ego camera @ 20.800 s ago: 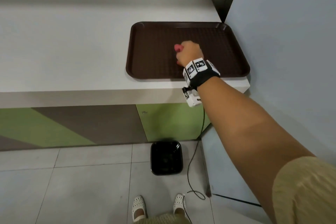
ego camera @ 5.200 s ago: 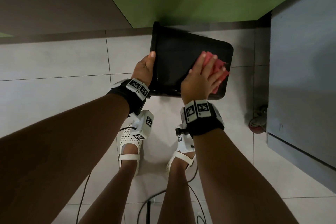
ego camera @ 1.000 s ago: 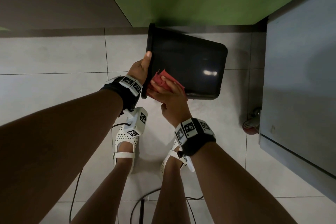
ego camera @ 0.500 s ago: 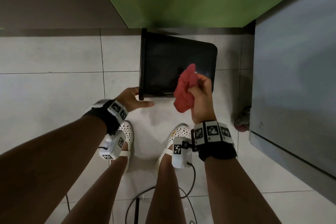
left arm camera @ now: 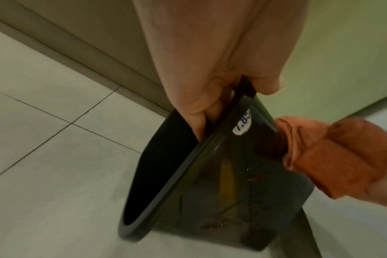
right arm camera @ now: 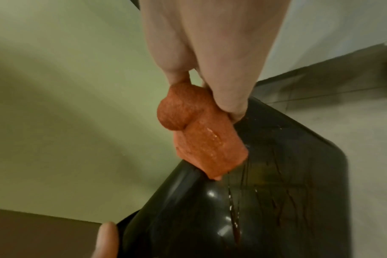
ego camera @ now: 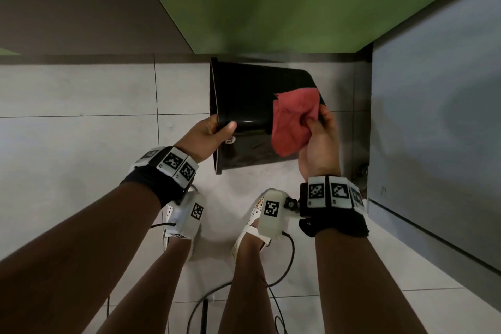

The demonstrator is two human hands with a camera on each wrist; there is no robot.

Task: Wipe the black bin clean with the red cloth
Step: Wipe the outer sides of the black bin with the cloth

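The black bin (ego camera: 244, 106) lies tipped on the floor before the green panel. Since half a second ago, the left hand (ego camera: 208, 135) has closed its fingers on the rim, and the right hand (ego camera: 320, 138), pinching the red cloth (ego camera: 292, 122), has brought it back near the side wall; wiping can probably resume.

Black bin (ego camera: 244, 106) lies on its side on the tiled floor (ego camera: 81, 144), mouth to the left — open floor there. Behind it the green panel (ego camera: 271, 3) stands close; grey cabinet wall (ego camera: 433, 122) boxes in the right, narrow strip of floor between. Near side: white shoes (ego camera: 252, 222) and a black cable (ego camera: 287, 266) just beside the bin.
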